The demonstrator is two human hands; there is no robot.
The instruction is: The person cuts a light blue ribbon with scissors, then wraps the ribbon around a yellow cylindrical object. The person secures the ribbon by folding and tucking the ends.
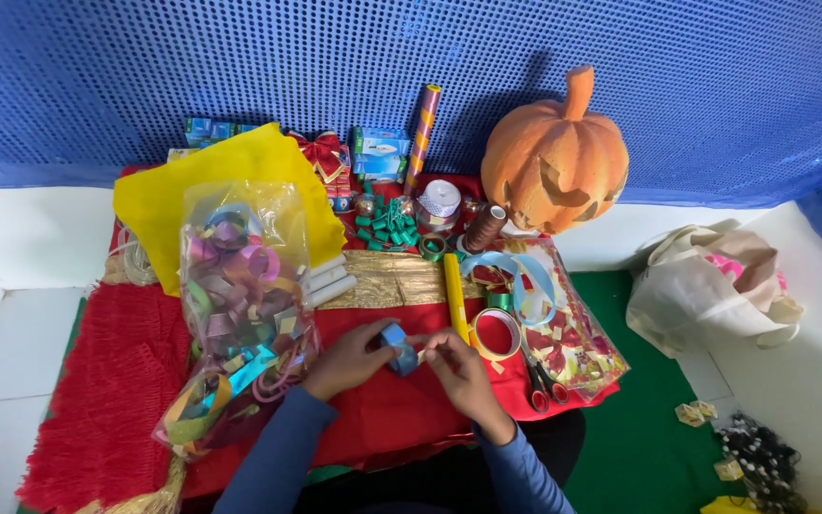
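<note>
Both hands meet over a red cloth (pixel 382 409). My left hand (pixel 346 360) pinches a small blue paper strip loop (pixel 399 348) from the left. My right hand (pixel 457 369) grips the same loop from the right with its fingertips. A clear plastic bag (pixel 240 286) full of coloured paper rings lies just left of my left hand. Right of my right hand lie a yellow roll (pixel 454 290), a red tape ring (pixel 497 335) and red-handled scissors (pixel 542 385).
An orange carved pumpkin (pixel 554 157) stands at the back right, a yellow sheet (pixel 159 200) at the back left. Gold foil (pixel 392 278), green spools (pixel 387 228) and small boxes (pixel 381 152) sit behind. A white cloth bag (pixel 706 290) rests on the right, over green felt (pixel 639 428).
</note>
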